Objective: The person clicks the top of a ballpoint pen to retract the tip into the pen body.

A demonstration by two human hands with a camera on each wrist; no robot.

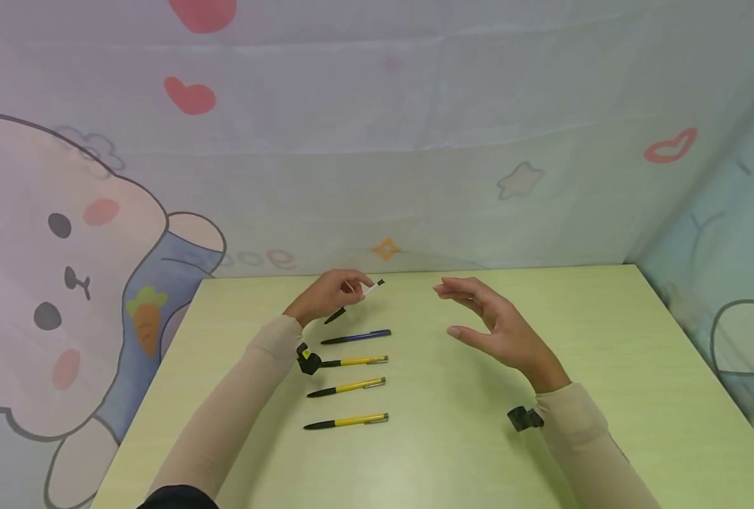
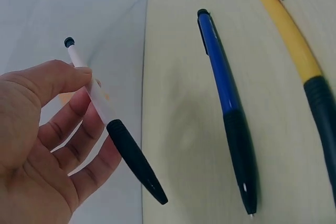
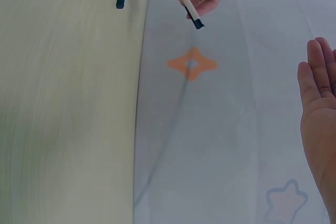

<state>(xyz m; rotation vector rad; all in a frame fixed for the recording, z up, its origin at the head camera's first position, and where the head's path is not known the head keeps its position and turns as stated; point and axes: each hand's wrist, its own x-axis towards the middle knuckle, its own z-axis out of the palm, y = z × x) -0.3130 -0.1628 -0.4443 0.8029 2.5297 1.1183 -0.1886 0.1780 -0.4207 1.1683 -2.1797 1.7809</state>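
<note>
A white pen with a black grip is pinched between the thumb and fingers of my left hand, near the table's back edge. Its black tip slants down and left in the head view. Just in front of that hand lies a blue pen with a black grip. Nearer to me are three yellow pens with black grips: one partly behind the left wrist camera, a middle one and a front one. My right hand hovers over the table to the right, fingers extended, thumb apart, holding nothing.
The pale yellow-green table ends at a back edge against a printed cloth with hearts and a bear. More cloth hangs at the right side. Black wrist cameras sit on both forearms.
</note>
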